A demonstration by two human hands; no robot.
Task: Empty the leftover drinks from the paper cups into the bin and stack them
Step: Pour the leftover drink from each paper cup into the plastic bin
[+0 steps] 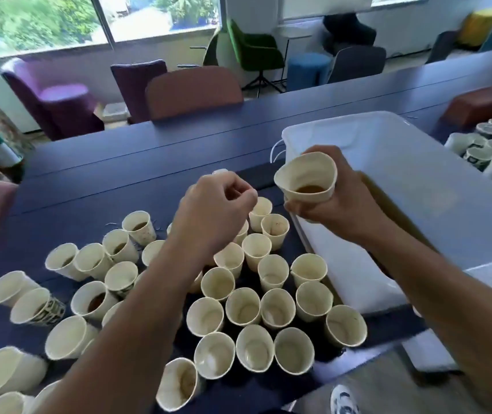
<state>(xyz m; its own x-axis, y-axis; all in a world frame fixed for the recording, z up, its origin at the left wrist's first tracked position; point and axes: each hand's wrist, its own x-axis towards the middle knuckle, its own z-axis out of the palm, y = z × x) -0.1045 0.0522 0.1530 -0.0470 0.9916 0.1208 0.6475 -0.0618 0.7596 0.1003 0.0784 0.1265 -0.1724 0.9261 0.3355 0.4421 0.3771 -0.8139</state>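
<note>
Office lounge, long dark table point(149, 162), coloured armchairs point(56, 100), big windows point(44, 22)

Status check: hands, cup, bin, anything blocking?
Right hand grips a cup with brown drink left, beside the white bin. Left hand curled above the cups on the table, contents unclear. Nothing blocking.

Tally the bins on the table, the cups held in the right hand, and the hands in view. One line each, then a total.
Bins on the table: 1, the white bin
Cups in the right hand: 1, a cup with brown drink left in it
Hands: 2, the right hand and the left hand
Total: 4
</note>
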